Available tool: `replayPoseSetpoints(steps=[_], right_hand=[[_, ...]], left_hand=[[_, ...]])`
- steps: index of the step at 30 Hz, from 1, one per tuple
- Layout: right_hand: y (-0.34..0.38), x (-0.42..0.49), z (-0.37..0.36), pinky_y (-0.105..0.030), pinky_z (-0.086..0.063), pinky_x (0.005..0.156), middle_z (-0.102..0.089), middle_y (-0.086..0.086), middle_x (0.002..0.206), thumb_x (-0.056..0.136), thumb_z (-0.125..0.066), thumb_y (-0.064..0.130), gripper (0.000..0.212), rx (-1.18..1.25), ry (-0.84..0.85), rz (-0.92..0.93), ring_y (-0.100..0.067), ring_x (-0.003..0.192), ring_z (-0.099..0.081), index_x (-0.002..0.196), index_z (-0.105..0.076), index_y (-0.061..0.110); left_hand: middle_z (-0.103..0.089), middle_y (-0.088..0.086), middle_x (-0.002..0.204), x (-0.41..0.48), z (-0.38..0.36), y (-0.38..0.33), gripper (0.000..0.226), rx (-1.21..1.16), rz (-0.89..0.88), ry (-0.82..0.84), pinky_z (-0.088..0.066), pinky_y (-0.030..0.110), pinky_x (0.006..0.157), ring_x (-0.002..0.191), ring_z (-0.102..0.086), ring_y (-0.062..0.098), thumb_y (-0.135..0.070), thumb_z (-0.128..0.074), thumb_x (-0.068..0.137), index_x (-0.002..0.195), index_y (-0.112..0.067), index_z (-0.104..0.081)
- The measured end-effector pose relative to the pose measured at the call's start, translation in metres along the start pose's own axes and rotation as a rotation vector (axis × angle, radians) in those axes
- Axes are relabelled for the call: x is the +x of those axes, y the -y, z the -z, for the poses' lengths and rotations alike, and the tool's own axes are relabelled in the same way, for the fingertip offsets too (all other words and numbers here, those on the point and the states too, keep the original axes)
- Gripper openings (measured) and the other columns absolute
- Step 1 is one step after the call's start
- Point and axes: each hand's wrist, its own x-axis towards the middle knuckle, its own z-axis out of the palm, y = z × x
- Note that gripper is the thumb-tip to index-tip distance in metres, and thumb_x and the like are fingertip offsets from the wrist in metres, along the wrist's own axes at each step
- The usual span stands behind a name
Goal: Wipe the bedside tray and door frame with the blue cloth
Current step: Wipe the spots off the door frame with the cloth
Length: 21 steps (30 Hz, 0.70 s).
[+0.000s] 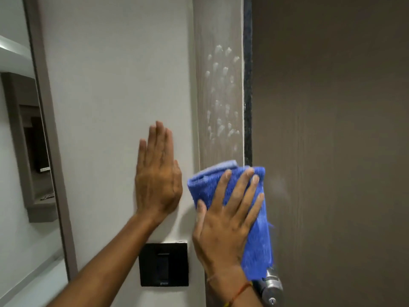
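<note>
A folded blue cloth [256, 235] lies flat against the grey-brown door frame [218, 85], pressed there by my right hand [228, 220] with fingers spread over it. The frame strip above the cloth carries white spray droplets and streaks. My left hand [157, 173] rests flat on the white wall to the left of the frame, fingers together, holding nothing. The bedside tray is not in view.
A dark brown door [332, 129] fills the right side, with a silver door handle [271, 286] just below the cloth. A black wall switch panel [163, 264] sits below my left hand. A framed mirror [22, 151] stands at the far left.
</note>
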Motion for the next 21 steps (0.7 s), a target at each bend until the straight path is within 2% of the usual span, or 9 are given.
replayPoseSetpoints(steps=[5,9,13,15,18,21], right_hand=[[-0.011,-0.006,-0.003,-0.062,-0.020,0.111,-0.008,-0.031,0.153,0.097,-0.010,0.047,0.068,-0.019,0.030,0.068,-0.047,0.142,-0.011,0.150,-0.001,0.005],[0.006,0.050,0.015,-0.061,-0.023,0.114,-0.010,-0.028,0.156,0.095,-0.017,0.046,0.068,-0.050,-0.030,0.106,-0.046,0.144,-0.014,0.151,-0.007,0.007],[0.029,0.122,0.034,-0.060,-0.024,0.114,-0.018,-0.026,0.156,0.092,-0.030,0.046,0.071,-0.026,-0.122,0.092,-0.043,0.145,-0.017,0.150,-0.013,0.009],[0.030,0.119,0.033,-0.059,-0.024,0.115,-0.015,-0.025,0.157,0.093,-0.028,0.046,0.070,-0.026,-0.141,0.073,-0.042,0.145,-0.015,0.151,-0.011,0.010],[0.021,0.073,0.024,-0.059,-0.023,0.115,-0.008,-0.026,0.158,0.094,-0.022,0.046,0.070,-0.055,-0.066,0.031,-0.042,0.146,-0.010,0.152,-0.009,0.009],[0.015,0.055,0.025,-0.060,-0.030,0.112,-0.012,-0.027,0.156,0.093,-0.027,0.046,0.071,-0.071,-0.005,0.042,-0.044,0.144,-0.016,0.150,-0.013,0.007]], left_hand=[[-0.009,0.016,0.155,0.017,0.001,0.007,0.058,0.087,-0.021,0.018,-0.007,0.041,0.120,0.145,-0.007,0.023,-0.016,-0.026,0.091,0.145,0.000,-0.013],[-0.015,0.018,0.154,0.012,-0.001,0.005,0.058,0.093,-0.028,0.015,-0.004,0.037,0.119,0.144,-0.011,0.026,-0.017,-0.028,0.091,0.145,0.000,-0.014],[-0.011,0.015,0.153,0.018,0.002,0.006,0.058,0.091,-0.034,0.009,-0.004,0.038,0.119,0.144,-0.012,0.027,-0.018,-0.029,0.090,0.144,0.000,-0.016],[-0.011,0.015,0.152,0.017,0.003,0.005,0.058,0.086,-0.031,0.004,-0.005,0.038,0.119,0.144,-0.013,0.027,-0.018,-0.028,0.090,0.144,-0.001,-0.015],[-0.016,0.016,0.153,0.016,0.005,0.002,0.058,0.056,-0.022,0.010,-0.011,0.041,0.118,0.143,-0.015,0.028,-0.017,-0.030,0.090,0.144,-0.001,-0.018],[-0.026,0.019,0.152,0.030,0.009,-0.003,0.057,0.011,-0.034,0.015,-0.016,0.045,0.117,0.143,-0.018,0.029,-0.012,-0.037,0.087,0.141,0.000,-0.027]])
